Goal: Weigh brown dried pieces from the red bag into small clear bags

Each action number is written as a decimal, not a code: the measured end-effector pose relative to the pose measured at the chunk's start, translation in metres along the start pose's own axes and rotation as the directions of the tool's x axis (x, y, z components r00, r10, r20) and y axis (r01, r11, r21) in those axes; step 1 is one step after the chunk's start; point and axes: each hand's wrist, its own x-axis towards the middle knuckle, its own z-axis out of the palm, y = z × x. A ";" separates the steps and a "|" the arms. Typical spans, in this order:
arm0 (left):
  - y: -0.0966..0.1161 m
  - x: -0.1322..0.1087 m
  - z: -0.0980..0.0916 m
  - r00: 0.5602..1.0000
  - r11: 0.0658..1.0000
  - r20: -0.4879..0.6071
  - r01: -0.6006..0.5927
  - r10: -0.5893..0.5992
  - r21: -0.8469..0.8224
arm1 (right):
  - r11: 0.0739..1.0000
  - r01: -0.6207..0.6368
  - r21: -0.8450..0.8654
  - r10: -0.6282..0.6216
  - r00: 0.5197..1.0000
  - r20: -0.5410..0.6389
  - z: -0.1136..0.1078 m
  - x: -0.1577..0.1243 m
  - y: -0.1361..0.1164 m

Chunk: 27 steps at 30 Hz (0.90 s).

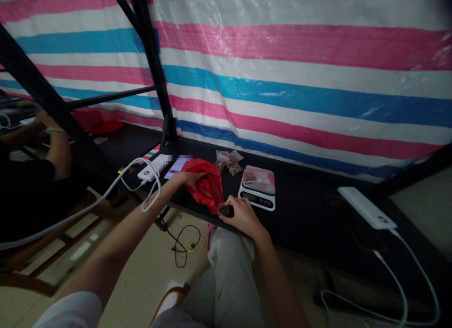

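My left hand (192, 179) rests on the top edge of a red plastic bag (206, 186) and seems to pinch it. My right hand (243, 216) is closed around a small dark cylindrical container (224, 210) with something brown at its open end, right beside the bag. Just beyond that hand stands a digital kitchen scale (257, 187) with a clear bag of something brown on its platform. Behind the red bag lie clear plastic bags of brown dried pieces (228, 163).
A black table (303, 215) carries a white power bank (152, 168) with a looped white cable, a card (175, 168) and another power bank (367, 208). A seated person's hand (45, 121) works at the left, beyond a black metal frame (42, 87). A striped tarp (282, 83) hangs behind.
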 end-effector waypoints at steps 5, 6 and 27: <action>0.017 -0.009 -0.006 0.997 0.991 0.010 0.077 -0.077 -0.106 | 1.000 -0.003 0.016 0.003 1.000 -0.001 0.001 -0.001 0.001; 0.020 -0.011 -0.006 0.998 0.991 0.007 0.058 -0.058 -0.119 | 1.000 -0.003 0.024 0.004 1.000 -0.005 0.000 -0.002 0.001; 0.155 0.051 -0.010 0.710 0.857 -0.576 -0.515 0.404 -0.034 | 0.954 -0.274 0.118 0.299 0.869 -0.395 -0.111 -0.040 0.106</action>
